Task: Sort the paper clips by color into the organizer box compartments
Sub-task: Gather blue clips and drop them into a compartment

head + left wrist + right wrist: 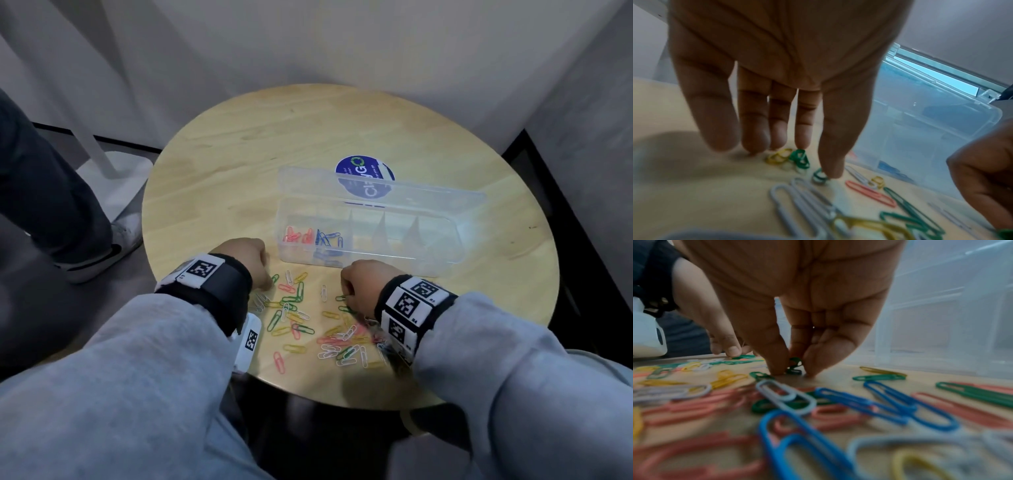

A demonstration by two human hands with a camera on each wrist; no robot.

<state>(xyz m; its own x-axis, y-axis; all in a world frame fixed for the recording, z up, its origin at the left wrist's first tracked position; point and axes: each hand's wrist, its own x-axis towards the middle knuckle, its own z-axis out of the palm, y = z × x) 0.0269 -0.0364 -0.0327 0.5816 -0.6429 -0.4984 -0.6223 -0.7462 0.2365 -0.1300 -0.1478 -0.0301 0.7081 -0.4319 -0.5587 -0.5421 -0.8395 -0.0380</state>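
A clear organizer box point(383, 265) with its lid open lies on the round wooden table point(260, 147). Its leftmost compartment holds red clips point(297, 236), and the one beside it holds blue clips point(328, 238). Loose paper clips point(301, 318) of mixed colours are scattered between my hands near the front edge. My left hand point(816, 160) reaches down with straight fingers, one fingertip point(831, 172) pressing a green clip point(819, 177). My right hand point(794, 372) pinches another green clip point(795, 365) against the table with thumb and fingers.
A blue round sticker point(364, 176) shows behind the box lid. Another person's leg and shoe point(125, 234) stand on the floor at the left beside a white stand base point(113, 178). Walls close in behind and to the right.
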